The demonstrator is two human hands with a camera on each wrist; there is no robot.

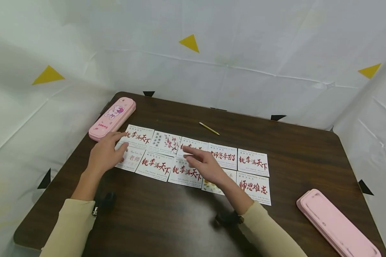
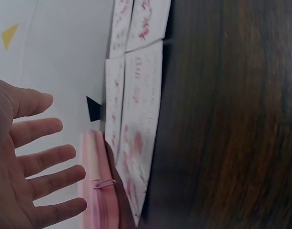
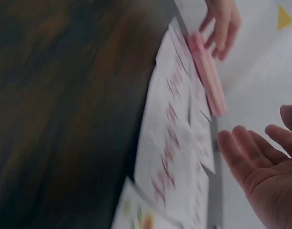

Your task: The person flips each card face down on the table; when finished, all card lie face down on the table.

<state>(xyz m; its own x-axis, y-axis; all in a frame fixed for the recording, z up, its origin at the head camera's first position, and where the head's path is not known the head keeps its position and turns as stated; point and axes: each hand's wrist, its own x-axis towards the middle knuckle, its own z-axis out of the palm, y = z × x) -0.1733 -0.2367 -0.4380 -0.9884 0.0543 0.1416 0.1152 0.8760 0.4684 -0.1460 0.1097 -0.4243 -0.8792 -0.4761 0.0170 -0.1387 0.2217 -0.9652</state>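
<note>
Several white cards, most printed with large red Chinese characters, lie in two rows on the brown table. My left hand (image 1: 105, 152) is over the left end of the rows, near the top-left card (image 1: 137, 135) and the pale flowered card (image 2: 138, 124) below it. Its fingers (image 2: 45, 157) are spread and hold nothing. Over the middle cards hovers my right hand (image 1: 207, 167), nearest a red-lettered card (image 1: 186, 175). In the right wrist view its fingers (image 3: 246, 152) are relaxed, with nothing between them. Part of a yellow-flowered card (image 1: 212, 186) is hidden under the right forearm.
A pink pencil case (image 1: 112, 117) with a cartoon picture sits at the table's back left. Another pink case (image 1: 337, 225) lies at the front right. Behind the rows is a yellow pencil (image 1: 209, 128). White sheeting (image 1: 244, 43) with yellow triangles surrounds the brown table (image 1: 161, 221).
</note>
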